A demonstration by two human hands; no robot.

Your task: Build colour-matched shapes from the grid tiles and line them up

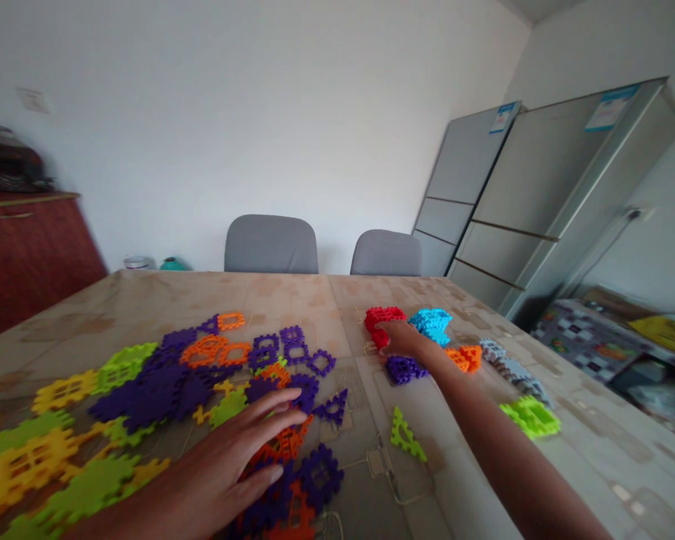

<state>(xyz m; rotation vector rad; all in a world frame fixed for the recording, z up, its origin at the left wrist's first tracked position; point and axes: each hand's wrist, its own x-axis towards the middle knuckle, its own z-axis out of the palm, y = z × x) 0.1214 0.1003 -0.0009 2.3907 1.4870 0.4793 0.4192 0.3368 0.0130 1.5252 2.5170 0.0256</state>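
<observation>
My left hand (pixel 259 442) hovers palm down over a spread of flat, toothed plastic building tiles, its fingers apart and nothing held. Purple tiles (pixel 322 477) and orange tiles (pixel 284 444) lie beneath and around it. Farther forward, my right hand (pixel 402 337) has its thumb and index finger around the near right side of a red tile stack (pixel 386 315). Just behind that hand stands a light blue tile stack (pixel 432 324), and a purple stack (pixel 403 370) sits below it. An orange stack (pixel 466 358) is partly covered by my right forearm.
Yellow tiles (pixel 16 465) and green tiles (pixel 93 491) cover the left side of the table (pixel 292 296). A green triangular tile (pixel 406 436) lies alone near the middle. Grey pieces (pixel 514 373) and a lime stack (pixel 532 417) are at right. Two chairs (pixel 271 244) stand behind.
</observation>
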